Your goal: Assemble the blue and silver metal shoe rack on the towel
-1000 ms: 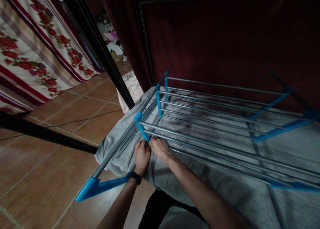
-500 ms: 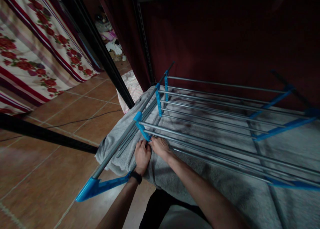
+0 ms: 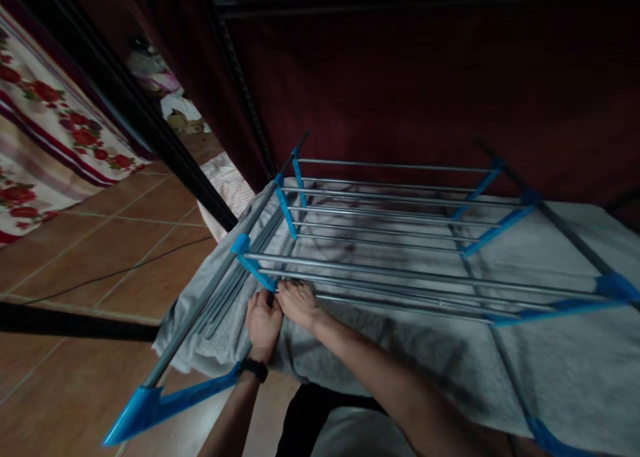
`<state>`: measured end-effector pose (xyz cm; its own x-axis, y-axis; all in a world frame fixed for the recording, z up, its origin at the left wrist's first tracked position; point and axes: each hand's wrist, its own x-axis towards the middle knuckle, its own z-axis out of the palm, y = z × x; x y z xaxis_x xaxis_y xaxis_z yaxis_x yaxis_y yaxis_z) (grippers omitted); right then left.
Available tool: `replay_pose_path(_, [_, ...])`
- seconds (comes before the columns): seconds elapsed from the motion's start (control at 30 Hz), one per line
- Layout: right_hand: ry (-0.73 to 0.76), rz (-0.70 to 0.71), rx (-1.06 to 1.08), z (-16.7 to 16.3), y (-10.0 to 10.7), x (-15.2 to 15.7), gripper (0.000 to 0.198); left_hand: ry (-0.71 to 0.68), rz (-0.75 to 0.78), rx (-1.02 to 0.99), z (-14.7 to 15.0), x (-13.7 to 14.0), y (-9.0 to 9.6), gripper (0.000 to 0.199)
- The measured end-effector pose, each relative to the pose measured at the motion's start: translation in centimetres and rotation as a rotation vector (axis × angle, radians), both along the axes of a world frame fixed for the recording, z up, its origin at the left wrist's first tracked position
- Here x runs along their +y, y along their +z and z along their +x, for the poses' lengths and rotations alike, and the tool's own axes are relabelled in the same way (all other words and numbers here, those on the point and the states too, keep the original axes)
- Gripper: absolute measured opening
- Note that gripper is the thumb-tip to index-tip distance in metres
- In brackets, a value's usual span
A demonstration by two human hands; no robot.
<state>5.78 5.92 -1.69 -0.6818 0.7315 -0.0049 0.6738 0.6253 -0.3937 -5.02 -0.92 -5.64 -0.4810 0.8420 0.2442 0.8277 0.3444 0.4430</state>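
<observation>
A clothes drying rack point(image 3: 360, 268) of grey metal rods and blue plastic parts lies across a grey blanket point(image 3: 420, 337). My left hand point(image 3: 263, 324), with a dark band at the wrist, closes around the rack's frame just below a blue bracket point(image 3: 257, 270). Right beside it, my right hand point(image 3: 299, 302) has its fingers curled over the lower end of that bracket and the rod there. Both sets of fingertips are partly hidden. Several loose-looking thin rods point(image 3: 233, 290) lie by the rack's left side tube. A blue foot point(image 3: 133, 414) sticks out past the blanket at lower left.
Black metal posts point(image 3: 165, 157) and a low black bar point(image 3: 75, 322) frame the left side. A dark red curtain point(image 3: 400, 84) hangs behind the rack. Tiled floor point(image 3: 100, 244) with a thin cable point(image 3: 135, 267) lies left, below a floral curtain point(image 3: 75, 130).
The view has swung right, so the rack and hands appear farther left and slightly lower. Both hands stay at the same blue bracket, with little visible change in grip.
</observation>
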Motion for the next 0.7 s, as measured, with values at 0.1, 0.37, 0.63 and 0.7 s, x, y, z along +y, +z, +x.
replay_pose_path(0.1, [-0.016, 0.102, 0.038, 2.0, -0.5, -0.5, 0.027, 0.009, -0.004, 0.003, 0.0, 0.1, 0.3, 0.033])
replay_pose_path(0.37, [-0.182, 0.191, -0.012, 13.0, -2.8, -2.1, 0.029, 0.050, -0.079, -0.036, 0.0, 0.6, 1.2, 0.063])
replay_pose_path(0.63, [-0.236, 0.166, 0.045, 14.3, -4.3, -2.2, 0.033, 0.044, -0.117, -0.024, -1.1, 1.2, 0.4, 0.070])
replay_pose_path(0.7, [-0.235, 0.163, 0.053, 14.1, -4.4, -2.2, 0.034, 0.046, -0.090, -0.030, -1.3, 1.3, 0.1, 0.066])
